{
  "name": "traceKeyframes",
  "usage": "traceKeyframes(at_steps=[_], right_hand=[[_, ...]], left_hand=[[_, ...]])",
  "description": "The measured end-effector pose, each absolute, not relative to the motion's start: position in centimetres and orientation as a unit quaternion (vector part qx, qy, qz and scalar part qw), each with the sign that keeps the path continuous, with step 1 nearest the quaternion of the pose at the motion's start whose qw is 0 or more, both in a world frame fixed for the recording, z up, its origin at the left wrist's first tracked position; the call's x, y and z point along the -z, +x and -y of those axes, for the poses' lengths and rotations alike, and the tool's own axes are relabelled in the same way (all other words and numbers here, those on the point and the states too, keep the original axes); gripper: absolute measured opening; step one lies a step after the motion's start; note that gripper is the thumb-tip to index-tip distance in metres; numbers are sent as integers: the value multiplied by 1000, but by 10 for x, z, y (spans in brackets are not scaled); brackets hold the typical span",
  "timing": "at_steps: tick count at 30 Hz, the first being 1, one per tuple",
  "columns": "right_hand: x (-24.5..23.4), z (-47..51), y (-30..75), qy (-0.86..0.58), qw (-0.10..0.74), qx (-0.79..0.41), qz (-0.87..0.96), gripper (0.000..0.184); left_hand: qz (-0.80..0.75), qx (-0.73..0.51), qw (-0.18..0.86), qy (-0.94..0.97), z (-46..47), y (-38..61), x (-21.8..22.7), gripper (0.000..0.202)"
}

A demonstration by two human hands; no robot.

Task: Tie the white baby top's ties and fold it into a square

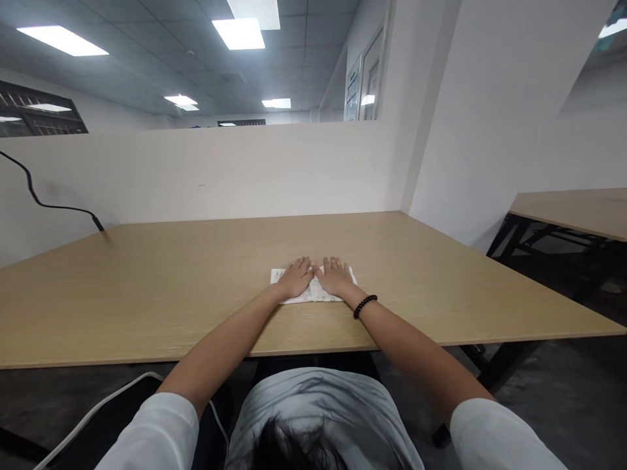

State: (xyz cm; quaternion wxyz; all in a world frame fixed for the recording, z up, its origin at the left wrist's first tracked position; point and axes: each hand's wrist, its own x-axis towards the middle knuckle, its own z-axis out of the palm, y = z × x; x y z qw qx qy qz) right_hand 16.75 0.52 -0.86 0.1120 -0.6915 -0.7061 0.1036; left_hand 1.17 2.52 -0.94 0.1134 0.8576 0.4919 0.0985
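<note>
A small white cloth (313, 292) with a faint printed pattern lies flat on the wooden table, in the middle near the front edge. It looks folded, with a line running down its centre. My left hand (296, 277) rests palm down on its left half, fingers stretched forward. On the right half lies my right hand (335, 277), also flat, with the fingers a little spread. The two thumbs nearly meet over the middle of the cloth. Much of the cloth is hidden under both hands. Around my right wrist is a dark beaded bracelet (365, 305).
The light wooden table (171, 281) reaches back to a low white partition (255, 170). At the left, a black cable (63, 207) hangs down to the table. Another table (578, 205) stands at the right, beyond the wall. A white cord (98, 411) runs below the front edge.
</note>
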Motion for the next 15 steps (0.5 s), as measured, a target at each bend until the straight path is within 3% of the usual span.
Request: traceKeyframes(at_steps=[5, 10, 15], right_hand=[[8, -12, 190, -752, 95, -106, 644, 87], [8, -20, 205, -773, 111, -116, 614, 81], [-3, -22, 224, -790, 138, -94, 590, 74]], left_hand=[[-503, -167, 110, 841, -31, 3, 11, 67], [-582, -127, 73, 800, -41, -19, -1, 53], [-622, -148, 138, 757, -54, -56, -13, 33]])
